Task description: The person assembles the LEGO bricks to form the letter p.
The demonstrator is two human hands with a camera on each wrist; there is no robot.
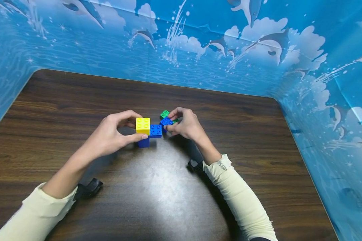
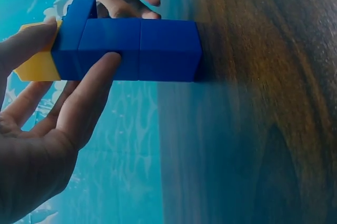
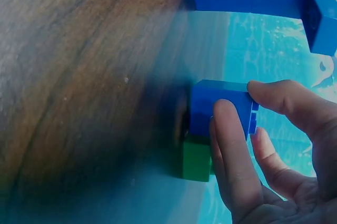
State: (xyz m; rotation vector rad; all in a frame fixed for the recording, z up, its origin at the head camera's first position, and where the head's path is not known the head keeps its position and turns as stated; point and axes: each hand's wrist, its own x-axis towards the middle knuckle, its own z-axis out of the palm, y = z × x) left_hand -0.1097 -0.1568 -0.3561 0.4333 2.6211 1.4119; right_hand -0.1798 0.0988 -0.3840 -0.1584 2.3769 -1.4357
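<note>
Plastic, smooth and studded — the left hand (image 1: 107, 135) clamps thumb and fingers on a boxy, yellow-topped blue stack (image 2: 142, 47), upright on the wood-grained table (image 1: 229, 134), one brick (image 1: 155, 131) jutting sideways; the right hand (image 1: 187, 125) pinches a squarish blue block (image 1: 166, 121) beside green blocks (image 1: 164, 114).

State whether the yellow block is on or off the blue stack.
On: the head view shows the yellow block topping the blue stack, and the left wrist view shows no visible gap between them.
</note>
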